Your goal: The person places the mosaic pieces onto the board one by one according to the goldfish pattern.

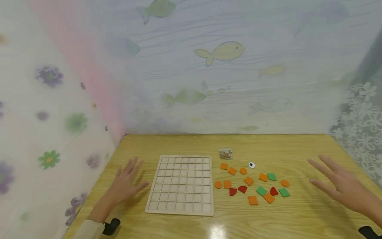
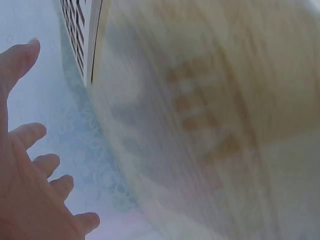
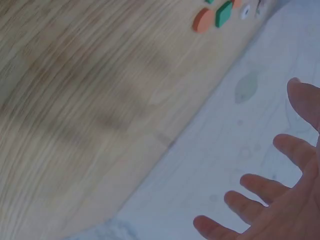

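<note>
My left hand (image 1: 123, 184) is spread over the table, just left of a pale wooden grid board (image 1: 180, 184) with rows of bare square cells. It holds nothing. On the far right my right hand (image 1: 343, 184) hovers with fingers apart, also holding nothing. Between the board and that hand lie loose flat pieces: orange squares (image 1: 253, 200), orange discs (image 1: 285, 183), green pieces (image 1: 272, 177) and red quarter-circles (image 1: 232, 192). A white disc with a black dot (image 1: 252, 165) sits behind them. In the right wrist view an orange disc (image 3: 203, 20) shows near the top.
A small card with a grid picture (image 1: 226, 153) lies behind the pieces. The wooden table (image 1: 179, 144) meets a curtain with fish drawings (image 1: 228, 51) at the back. Flowered fabric (image 1: 49, 159) hangs on the left, and white flower lace (image 1: 365, 122) on the right.
</note>
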`<state>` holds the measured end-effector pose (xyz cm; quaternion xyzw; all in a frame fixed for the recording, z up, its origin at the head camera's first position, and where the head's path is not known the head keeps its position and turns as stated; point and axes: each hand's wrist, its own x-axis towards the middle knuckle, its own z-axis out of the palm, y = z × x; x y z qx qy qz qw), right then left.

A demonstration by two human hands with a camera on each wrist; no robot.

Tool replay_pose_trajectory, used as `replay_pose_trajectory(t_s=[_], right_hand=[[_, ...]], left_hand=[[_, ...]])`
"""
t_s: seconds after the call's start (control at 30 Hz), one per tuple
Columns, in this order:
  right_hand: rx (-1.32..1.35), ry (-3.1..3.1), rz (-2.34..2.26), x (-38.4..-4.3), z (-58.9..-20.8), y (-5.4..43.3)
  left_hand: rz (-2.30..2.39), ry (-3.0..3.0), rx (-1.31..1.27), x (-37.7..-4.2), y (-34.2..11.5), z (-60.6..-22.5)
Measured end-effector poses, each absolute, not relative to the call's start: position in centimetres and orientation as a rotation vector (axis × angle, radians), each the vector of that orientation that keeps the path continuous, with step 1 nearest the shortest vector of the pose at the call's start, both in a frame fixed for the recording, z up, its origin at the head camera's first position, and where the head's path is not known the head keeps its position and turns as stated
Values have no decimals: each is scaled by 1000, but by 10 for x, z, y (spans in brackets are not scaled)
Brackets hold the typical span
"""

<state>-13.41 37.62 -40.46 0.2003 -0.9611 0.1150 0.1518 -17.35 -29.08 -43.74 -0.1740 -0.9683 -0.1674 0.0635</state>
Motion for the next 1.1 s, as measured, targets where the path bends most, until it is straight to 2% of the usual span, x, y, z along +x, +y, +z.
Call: replay_pose_trajectory(t_s=[0.27,0.8,1.1], right_hand=[[547,-2834,633,-130,-410,357],[562,-2794,1122,-141,-450,339],[523,-2770,1078,-153,-454,329]], left_hand=[[-552,-2922,-635,-170,-277,-448],[-783,-3042,-874,-172,-273,-453],[-1004,-3092,-917,-174,-273,-450]])
